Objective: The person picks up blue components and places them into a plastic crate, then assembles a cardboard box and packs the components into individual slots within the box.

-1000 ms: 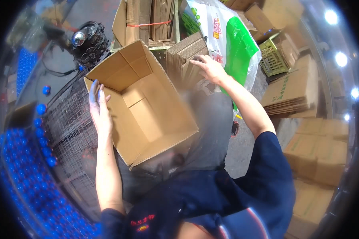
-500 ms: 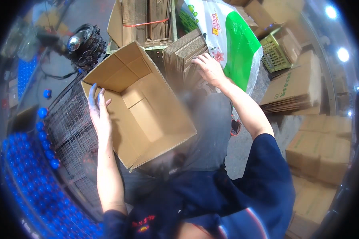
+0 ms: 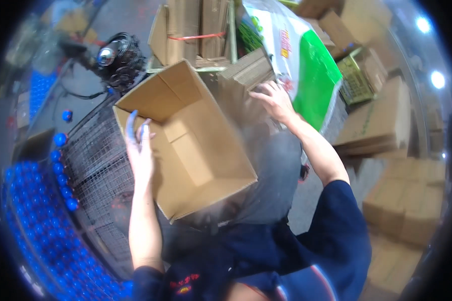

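An open cardboard box rests tilted over my legs, its inside facing up and holding nothing I can see. My left hand is on its left rim, fingers reaching over the wall; one finger looks tinged blue. To the right of the box, my right hand is at a stack of brown cardboard pieces, fingers bent and close together on the top edge of a piece. Motion blur hides exactly how the fingertips meet the cardboard.
Beside the stack lies a white and green plastic bag. Behind the box stands a crate of upright cardboard with a red strap. Many blue round items fill the left, near a wire mesh surface. Flattened cartons and closed cartons line the right.
The whole view has shifted slightly right and down. My right hand's fingers have drawn closer together at the stack. My left hand stays on the box rim.
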A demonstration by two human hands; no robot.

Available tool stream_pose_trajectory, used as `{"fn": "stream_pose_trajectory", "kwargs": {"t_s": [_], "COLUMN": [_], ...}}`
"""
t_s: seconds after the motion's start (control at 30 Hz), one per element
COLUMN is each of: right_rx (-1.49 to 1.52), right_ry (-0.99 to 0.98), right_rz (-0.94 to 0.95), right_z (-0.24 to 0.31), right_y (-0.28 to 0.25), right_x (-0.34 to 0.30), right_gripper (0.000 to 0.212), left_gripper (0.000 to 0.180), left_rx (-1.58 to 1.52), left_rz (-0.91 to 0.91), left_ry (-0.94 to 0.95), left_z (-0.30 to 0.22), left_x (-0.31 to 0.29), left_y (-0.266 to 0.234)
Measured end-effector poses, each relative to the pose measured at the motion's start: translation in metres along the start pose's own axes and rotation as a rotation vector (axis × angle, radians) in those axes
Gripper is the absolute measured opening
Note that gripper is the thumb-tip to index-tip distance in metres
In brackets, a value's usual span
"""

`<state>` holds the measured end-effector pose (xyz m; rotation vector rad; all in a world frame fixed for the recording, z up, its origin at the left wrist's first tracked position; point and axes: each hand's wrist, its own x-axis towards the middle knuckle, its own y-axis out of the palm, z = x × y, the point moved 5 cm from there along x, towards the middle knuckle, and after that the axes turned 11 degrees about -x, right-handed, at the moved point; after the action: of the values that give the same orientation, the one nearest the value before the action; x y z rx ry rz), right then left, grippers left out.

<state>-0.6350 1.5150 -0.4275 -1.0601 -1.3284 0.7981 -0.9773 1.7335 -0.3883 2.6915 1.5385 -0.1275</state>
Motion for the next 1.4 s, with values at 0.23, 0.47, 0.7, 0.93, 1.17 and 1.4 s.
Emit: {"fn": "stream_pose_trajectory", "kwargs": {"t_s": [0.23,0.47,0.7,0.93,1.17,1.4], "right_rx": [-0.046,0.367,0.131,0.319,1.178,1.012], "right_ry": [-0.114,0.169,-0.189,-0.469,0.647,0.74], "right_rz": [0.14,-0.226,-0.623,-0.278,-0.106,-0.401], "right_z": [-0.009,-0.016,0.14,0.236,0.164,0.129], "right_y": [-0.03,-0.254,-0.391,-0.3,-0.205,-0.171], "right_x": [0.007,0.027,-0.047,-0.086,-0.101,-0.043], "right_gripper": [0.032,0.036,0.025,0.029,0.038,0.028], "left_gripper": [0.053,0.05,0.087,0.046,0.041,0.036], "left_rx": [0.151,0.172,-0.953,-0.526,-0.318,-0.531], "left_rz": [0.05,0.553,1.077,0.422,0.421,-0.115], "left_ry": [0.318,0.201,-0.172,-0.165,-0.136,-0.028], "left_z": [0.014,-0.011,-0.117,-0.088,-0.047,-0.028], "left_x": [0.006,-0.058,-0.193,-0.19,-0.25,-0.205], "left_y": [0.009,0.042,0.135,0.072,-0.022,-0.11]}}
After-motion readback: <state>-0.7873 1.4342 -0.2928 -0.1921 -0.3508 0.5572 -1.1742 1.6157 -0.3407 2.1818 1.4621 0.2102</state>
